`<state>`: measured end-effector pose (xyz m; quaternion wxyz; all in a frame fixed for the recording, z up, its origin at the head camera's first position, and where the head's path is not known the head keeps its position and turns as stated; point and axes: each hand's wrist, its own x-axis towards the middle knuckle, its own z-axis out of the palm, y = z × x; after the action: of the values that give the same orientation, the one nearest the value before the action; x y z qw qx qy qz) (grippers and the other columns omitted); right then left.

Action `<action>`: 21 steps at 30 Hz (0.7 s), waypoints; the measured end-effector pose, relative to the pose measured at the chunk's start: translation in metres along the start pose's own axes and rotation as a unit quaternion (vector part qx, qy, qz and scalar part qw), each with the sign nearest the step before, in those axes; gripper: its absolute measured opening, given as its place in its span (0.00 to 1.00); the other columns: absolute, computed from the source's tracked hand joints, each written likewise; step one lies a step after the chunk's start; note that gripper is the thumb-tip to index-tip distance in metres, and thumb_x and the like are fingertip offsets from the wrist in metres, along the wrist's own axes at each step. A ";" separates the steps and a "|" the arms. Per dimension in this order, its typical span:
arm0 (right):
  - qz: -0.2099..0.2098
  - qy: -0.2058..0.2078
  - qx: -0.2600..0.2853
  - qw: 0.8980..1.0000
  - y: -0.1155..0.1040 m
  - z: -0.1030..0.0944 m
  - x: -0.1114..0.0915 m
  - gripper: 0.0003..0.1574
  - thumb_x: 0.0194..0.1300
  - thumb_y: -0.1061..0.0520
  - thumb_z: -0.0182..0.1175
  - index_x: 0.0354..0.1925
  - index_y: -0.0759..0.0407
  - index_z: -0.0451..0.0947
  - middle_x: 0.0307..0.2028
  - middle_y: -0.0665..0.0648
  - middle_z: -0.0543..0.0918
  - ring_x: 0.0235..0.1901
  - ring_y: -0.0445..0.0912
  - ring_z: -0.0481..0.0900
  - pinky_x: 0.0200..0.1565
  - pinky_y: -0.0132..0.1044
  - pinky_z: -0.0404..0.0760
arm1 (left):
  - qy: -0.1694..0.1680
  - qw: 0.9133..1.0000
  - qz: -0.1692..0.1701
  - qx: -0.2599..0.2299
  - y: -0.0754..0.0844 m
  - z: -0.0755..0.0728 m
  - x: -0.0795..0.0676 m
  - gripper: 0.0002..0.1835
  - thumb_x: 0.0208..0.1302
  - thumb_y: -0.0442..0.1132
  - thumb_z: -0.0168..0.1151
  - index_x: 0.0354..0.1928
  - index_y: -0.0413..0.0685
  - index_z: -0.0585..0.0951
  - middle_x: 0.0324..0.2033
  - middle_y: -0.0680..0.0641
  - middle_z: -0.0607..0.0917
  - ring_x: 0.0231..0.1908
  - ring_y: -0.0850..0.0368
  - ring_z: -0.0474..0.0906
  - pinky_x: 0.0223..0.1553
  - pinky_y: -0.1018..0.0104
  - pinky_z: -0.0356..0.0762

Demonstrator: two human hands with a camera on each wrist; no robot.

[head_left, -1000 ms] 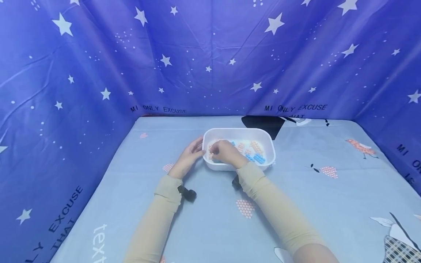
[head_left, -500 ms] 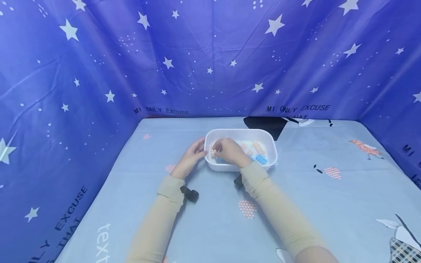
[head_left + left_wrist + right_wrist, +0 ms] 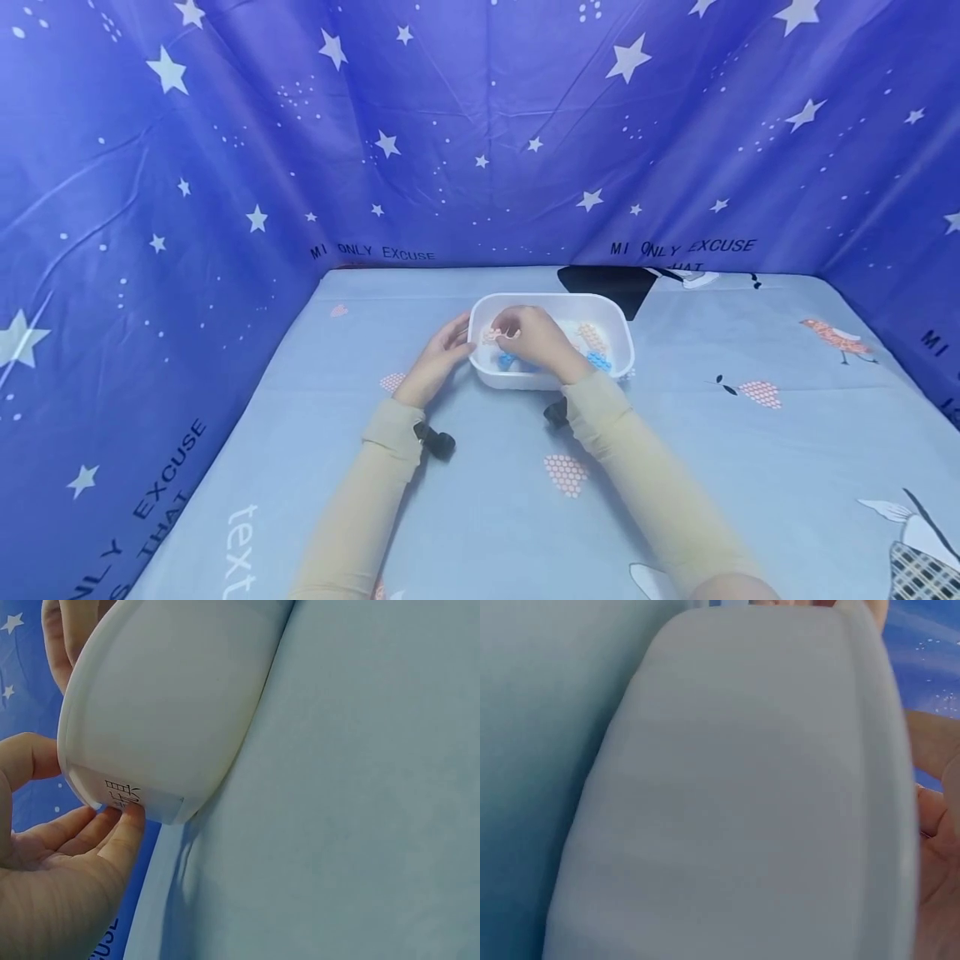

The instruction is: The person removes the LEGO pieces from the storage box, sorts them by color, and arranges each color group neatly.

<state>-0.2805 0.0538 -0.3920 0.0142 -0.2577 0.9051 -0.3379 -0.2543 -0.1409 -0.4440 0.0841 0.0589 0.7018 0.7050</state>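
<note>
A white plastic tub (image 3: pixel 525 381) stands on the cloth-covered table with loose studded toy bricks inside. My left hand (image 3: pixel 442 354) holds its left end; in the left wrist view the thumb is at the rim and the fingers (image 3: pixel 129 829) lie against the labelled outer wall. Inside the tub, my right hand (image 3: pixel 542 337) pinches a pale orange toy brick (image 3: pixel 492 335), partly covered by the fingers. A blue brick (image 3: pixel 506 361) lies below that hand. In the right wrist view the tub's wall (image 3: pixel 742 787) hides most of the hand's work.
More blue bricks (image 3: pixel 598 361) and pale orange bricks (image 3: pixel 592 337) lie at the tub's right end. A grey-blue patterned cloth (image 3: pixel 420 517) covers the table. A purple-blue star-print curtain (image 3: pixel 480 108) surrounds its back and sides.
My right hand has risen a little and shifted right, with the pale orange brick at its fingertips. A blue brick now shows below it. The left hand keeps its hold on the tub.
</note>
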 end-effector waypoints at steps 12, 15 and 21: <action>-0.036 0.068 0.054 0.996 -0.011 0.000 -0.041 0.13 0.58 0.60 0.65 0.43 0.60 0.83 0.38 0.57 0.86 0.41 0.51 0.82 0.47 0.46 0.83 | -0.001 1.000 -0.004 0.003 -0.001 -0.002 0.001 0.33 0.68 0.33 0.55 0.73 0.53 0.60 0.72 0.50 0.63 0.70 0.51 0.62 0.73 0.54 0.58; -0.047 0.077 0.069 0.994 -0.016 0.004 -0.052 0.12 0.57 0.60 0.65 0.42 0.59 0.84 0.37 0.56 0.86 0.40 0.51 0.82 0.44 0.46 0.83 | -0.001 1.000 0.000 0.005 0.000 -0.002 0.000 0.33 0.67 0.32 0.55 0.73 0.52 0.60 0.72 0.49 0.63 0.70 0.50 0.62 0.73 0.53 0.58; -0.042 0.074 0.115 0.990 -0.028 0.010 -0.072 0.12 0.56 0.62 0.66 0.41 0.57 0.84 0.38 0.53 0.86 0.39 0.48 0.82 0.45 0.44 0.84 | -0.006 1.000 0.002 0.006 0.001 -0.001 -0.001 0.33 0.68 0.32 0.54 0.73 0.51 0.60 0.73 0.47 0.62 0.71 0.48 0.61 0.73 0.53 0.59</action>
<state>-0.2032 0.0647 -0.3931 -0.0377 -0.2668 0.8471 -0.4581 -0.2535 -0.1424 -0.4427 0.0864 0.0655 0.7054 0.7004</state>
